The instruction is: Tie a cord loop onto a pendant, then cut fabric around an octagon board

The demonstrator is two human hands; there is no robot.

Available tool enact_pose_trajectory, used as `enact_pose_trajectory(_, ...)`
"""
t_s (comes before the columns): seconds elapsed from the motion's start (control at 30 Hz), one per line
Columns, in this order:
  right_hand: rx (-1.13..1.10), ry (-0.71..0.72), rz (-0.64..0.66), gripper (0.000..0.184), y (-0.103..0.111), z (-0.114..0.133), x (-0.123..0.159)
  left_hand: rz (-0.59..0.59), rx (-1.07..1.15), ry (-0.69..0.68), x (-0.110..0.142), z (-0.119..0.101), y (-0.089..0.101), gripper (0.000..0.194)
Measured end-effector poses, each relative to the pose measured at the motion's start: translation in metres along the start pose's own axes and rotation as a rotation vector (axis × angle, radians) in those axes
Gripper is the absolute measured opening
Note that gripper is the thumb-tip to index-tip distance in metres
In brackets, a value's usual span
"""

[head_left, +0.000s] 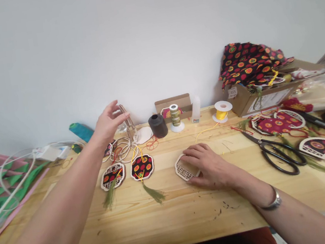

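My left hand reaches to the back of the table. Its thumb and fingers pinch thin wooden frames, tilted up on edge; how many is unclear. Below them lie loose wooden frame outlines and a plain pale plate. My right hand rests on the table, thumb and fingers around the edges of a wooden lattice frame lying flat, its right part covered. Between the hands lie two tasselled ornaments: a flowered fabric pendant and a lattice-covered pendant.
Along the wall stand a black thread cone, a gold thread spool, a white bottle and a yellow cord spool. Black scissors, finished ornaments and a cardboard box with flowered cloth are right. Cables lie left.
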State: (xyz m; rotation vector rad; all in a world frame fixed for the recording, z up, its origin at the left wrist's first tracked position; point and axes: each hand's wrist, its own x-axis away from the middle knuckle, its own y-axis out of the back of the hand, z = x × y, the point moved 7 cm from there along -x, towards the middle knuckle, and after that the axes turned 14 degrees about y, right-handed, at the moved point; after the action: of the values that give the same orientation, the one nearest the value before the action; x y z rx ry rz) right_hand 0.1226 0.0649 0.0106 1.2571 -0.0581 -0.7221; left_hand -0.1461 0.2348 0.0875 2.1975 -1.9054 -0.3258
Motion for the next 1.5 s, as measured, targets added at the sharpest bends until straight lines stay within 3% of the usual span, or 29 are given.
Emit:
enact_pose_trajectory(0.1,0.020,0.008,-0.001,0.051,0.001,0.000,0.001,-0.040,0.134,-0.010,0.008,-0.015,0.007,0.073)
enact_pose_trajectory(0.2,0.017,0.021,-0.098,0.057,0.007,0.001,0.003,-0.003,0.189,0.037,0.033,-0.028,-0.002,0.058)
enact_pose_trajectory(0.27,-0.027,0.053,-0.222,0.055,0.014,0.003,0.005,0.061,0.187,0.116,0.059,-0.028,-0.020,0.056)
enact_pose_trajectory(0.4,-0.202,0.116,-0.421,0.051,0.023,0.010,0.009,0.240,0.057,0.212,0.118,-0.012,-0.077,0.063)
enact_pose_trajectory(0.5,-0.314,0.118,-0.441,0.046,0.020,0.014,0.008,0.326,-0.095,0.242,0.150,0.006,-0.113,0.069)
enact_pose_trajectory(0.57,-0.320,0.100,-0.423,0.033,0.018,0.015,0.007,0.379,-0.107,0.250,0.162,0.015,-0.128,0.071)
enact_pose_trajectory(0.67,-0.325,0.065,-0.404,0.015,0.015,0.016,0.006,0.422,-0.108,0.320,0.171,0.024,-0.135,0.077)
enact_pose_trajectory(0.8,-0.436,-0.019,-0.384,0.011,0.011,0.014,0.003,0.452,-0.055,0.430,0.179,0.031,-0.130,0.084)
enact_pose_trajectory(0.9,-0.560,-0.108,-0.412,0.012,0.009,0.007,0.004,0.431,-0.057,0.394,0.173,0.027,-0.117,0.079)
enact_pose_trajectory(0.97,-0.653,-0.210,-0.472,0.016,0.007,-0.004,0.007,0.345,-0.095,0.325,0.154,0.020,-0.097,0.075)
enact_pose_trajectory(1.03,-0.745,-0.329,-0.544,0.021,0.005,-0.018,0.012,0.157,-0.193,0.185,0.124,0.007,-0.067,0.070)
enact_pose_trajectory(1.1,-0.808,-0.421,-0.600,0.025,0.003,-0.030,0.016,-0.075,-0.337,0.089,0.091,-0.002,-0.035,0.080)
enact_pose_trajectory(1.17,-0.823,-0.480,-0.616,0.028,0.001,-0.039,0.018,-0.209,-0.519,0.031,0.062,-0.007,-0.017,0.081)
enact_pose_trajectory(1.23,-0.829,-0.519,-0.599,0.029,-0.002,-0.045,0.018,-0.231,-0.720,0.051,0.038,-0.001,-0.015,0.075)
enact_pose_trajectory(1.3,-0.839,-0.548,-0.561,0.027,-0.007,-0.048,0.018,-0.169,-0.859,0.046,0.023,0.009,-0.026,0.072)
enact_pose_trajectory(1.4,-0.844,-0.551,-0.494,0.023,-0.011,-0.047,0.017,-0.102,-0.961,0.056,0.012,0.025,-0.042,0.074)
enact_pose_trajectory(1.5,-0.857,-0.526,-0.442,0.024,-0.012,-0.043,0.015,-0.079,-0.996,0.015,0.010,0.029,-0.043,0.075)
